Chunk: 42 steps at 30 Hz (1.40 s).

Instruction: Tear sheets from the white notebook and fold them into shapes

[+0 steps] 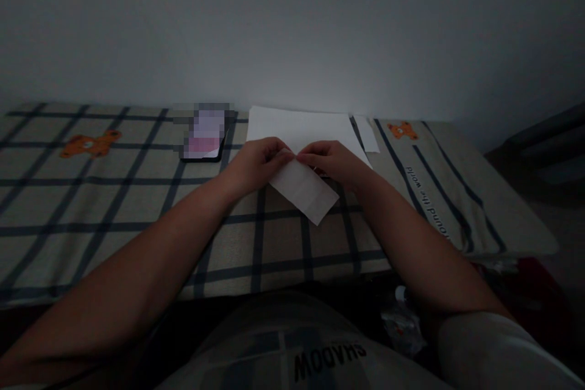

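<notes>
Both hands meet over the near edge of some white paper sheets (299, 125) on the table. Between them is a narrow piece of paper (307, 192), creased across and slanting down to the right. My left hand (258, 161) pinches its upper left end between thumb and fingers. The fingertips of my right hand (336, 161) are closed on the paper's upper edge, touching or almost touching the left fingertips. The far end of the piece hangs free above the checked cloth. What lies under my right fingers is partly hidden.
A checked tablecloth (137, 213) with bear prints covers the table, its far side against a wall. A phone (205, 134), partly pixelated, lies to the left. A paper strip (367, 134) rests right of the sheets. Below the table edge is a clear plastic bag or bottle (402, 320).
</notes>
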Each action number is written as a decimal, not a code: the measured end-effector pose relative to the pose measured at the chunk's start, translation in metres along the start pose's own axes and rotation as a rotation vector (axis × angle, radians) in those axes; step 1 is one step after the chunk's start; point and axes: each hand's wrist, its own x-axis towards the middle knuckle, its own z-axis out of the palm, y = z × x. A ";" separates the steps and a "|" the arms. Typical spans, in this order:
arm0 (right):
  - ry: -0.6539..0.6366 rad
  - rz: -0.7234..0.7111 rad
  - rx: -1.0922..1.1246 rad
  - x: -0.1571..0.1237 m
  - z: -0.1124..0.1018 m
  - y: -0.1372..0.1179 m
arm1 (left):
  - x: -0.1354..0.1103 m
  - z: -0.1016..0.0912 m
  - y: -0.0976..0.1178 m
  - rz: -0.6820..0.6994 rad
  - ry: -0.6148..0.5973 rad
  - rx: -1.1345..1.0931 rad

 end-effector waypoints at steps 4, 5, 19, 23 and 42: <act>0.028 -0.039 -0.084 -0.001 0.001 -0.001 | 0.000 0.002 0.000 0.001 0.009 0.020; 0.040 -0.052 -0.113 -0.001 0.001 -0.001 | 0.000 0.003 0.000 -0.001 0.019 0.024; 0.163 -0.053 -0.226 0.001 -0.009 -0.003 | 0.009 -0.001 -0.016 -0.058 0.238 -0.104; 0.196 -0.083 -0.272 0.002 -0.015 -0.003 | 0.013 -0.004 -0.020 -0.106 0.297 -0.161; -0.029 -0.016 -0.262 -0.004 -0.026 -0.010 | 0.011 -0.007 -0.017 -0.078 0.280 -0.069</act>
